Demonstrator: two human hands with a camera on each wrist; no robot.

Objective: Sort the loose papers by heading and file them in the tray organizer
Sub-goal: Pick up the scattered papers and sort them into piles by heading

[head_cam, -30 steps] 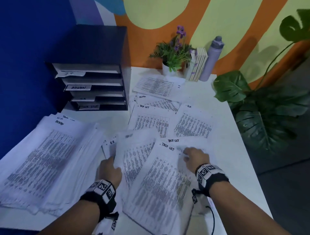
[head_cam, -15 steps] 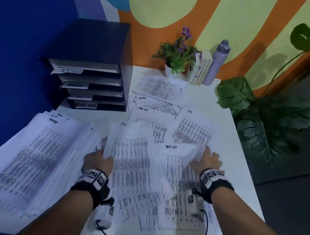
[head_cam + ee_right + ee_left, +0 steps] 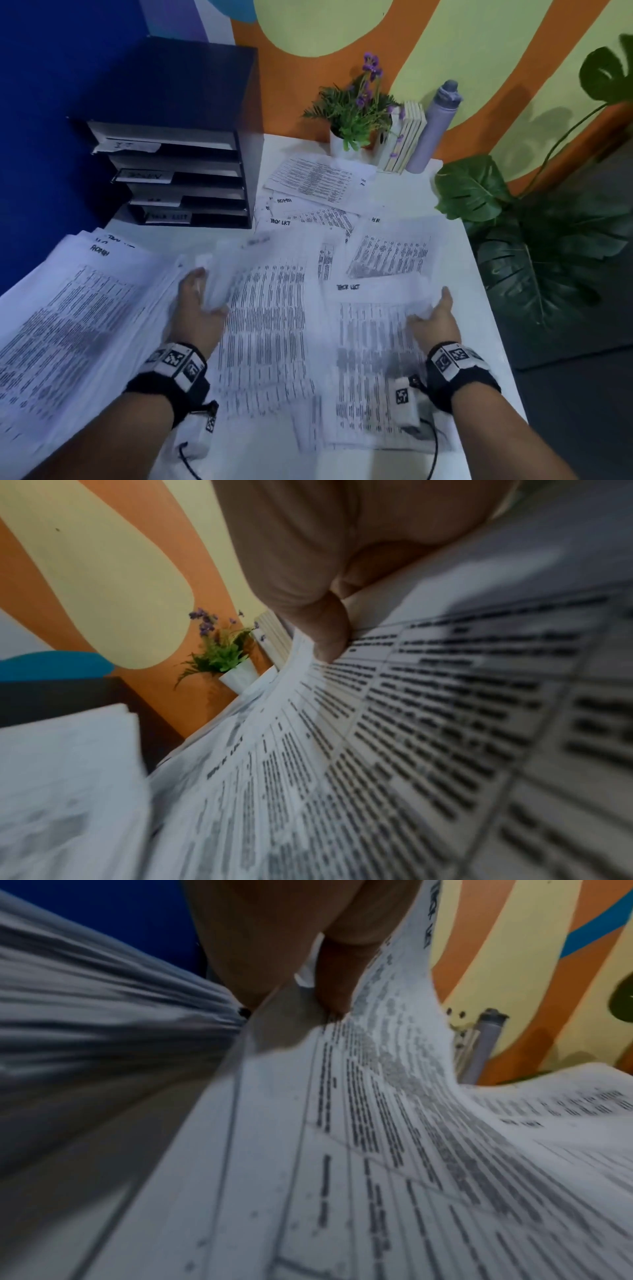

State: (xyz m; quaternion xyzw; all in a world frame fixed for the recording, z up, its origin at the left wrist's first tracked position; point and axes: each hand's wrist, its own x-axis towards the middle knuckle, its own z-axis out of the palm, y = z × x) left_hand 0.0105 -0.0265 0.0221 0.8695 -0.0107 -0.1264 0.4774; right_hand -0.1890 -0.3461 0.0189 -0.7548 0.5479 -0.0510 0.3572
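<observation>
Your white bench (image 3: 479, 298) is spread with loose printed white papers (image 3: 267, 325); the black four-tier tray organizer (image 3: 178, 171) stands well apart at the back left. Your left hand (image 3: 197, 320) pinches one sheet's left edge, your right hand (image 3: 435, 318) curls its fingers (image 3: 325, 631) round the "TASK LIST" sheets' right edge. Lift unevenly and underlying sheets may drag along, mixing headings.

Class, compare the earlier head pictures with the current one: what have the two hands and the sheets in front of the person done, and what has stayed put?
The hands moved apart. The left hand carried its printed sheet left, toward the big stack, still gripping its edge. The right hand slid to the right edge of the TASK LIST sheet and pinches it; both sheets now lie side by side. The tray organizer, plant pot and bottle stayed put.
</observation>
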